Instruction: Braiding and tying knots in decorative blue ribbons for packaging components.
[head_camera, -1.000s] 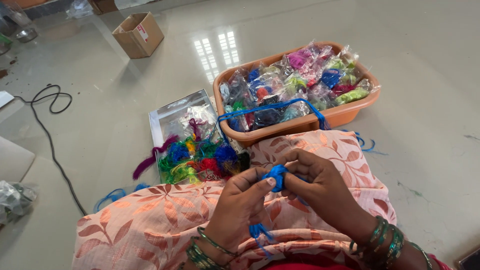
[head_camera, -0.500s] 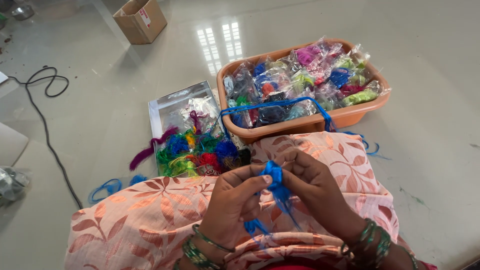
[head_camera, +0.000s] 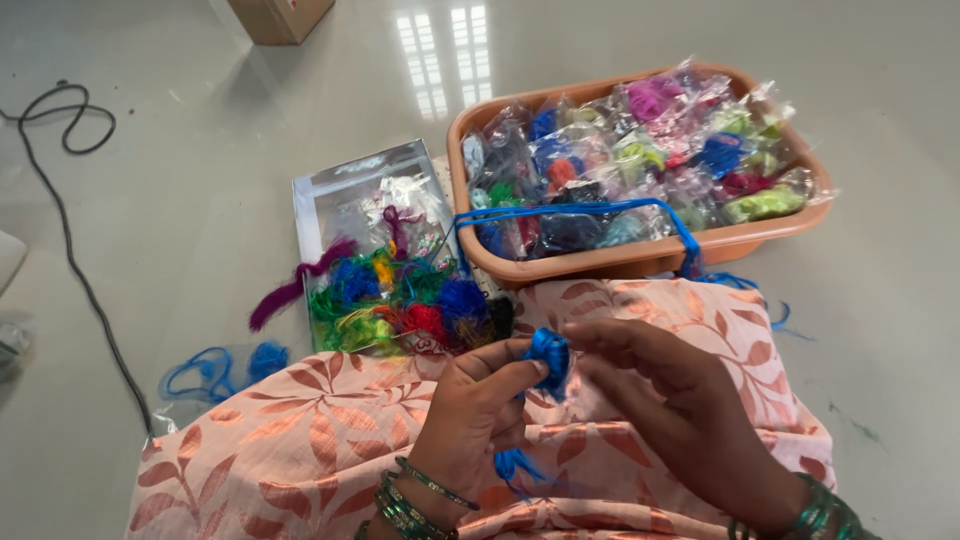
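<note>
Blue thread, wound into a small bundle (head_camera: 549, 358), sits between the two hands above the lap, on the near side of the orange tub (head_camera: 600, 262) and well apart from it. The left hand (head_camera: 478, 418) pinches the bundle from its left side with thumb and fingertips, and a loose blue tail (head_camera: 513, 466) hangs down from it along the palm toward the peach flowered cloth (head_camera: 300, 440). The right hand (head_camera: 680, 405) lies just to the right of the bundle, fingers bent and held loosely together, their tips touching or almost touching it; I cannot tell whether they grip it. The bundle stands roughly upright, its long axis running top to bottom between the fingertips, so both hands meet it from the sides, the left the nearer. Beyond the lap, left of the tub, a clear packet (head_camera: 345, 195) lies on the floor with a heap of mixed coloured thread (head_camera: 400, 305) on its near end. A long blue strand (head_camera: 570, 211) drapes over the tub's near rim.
</note>
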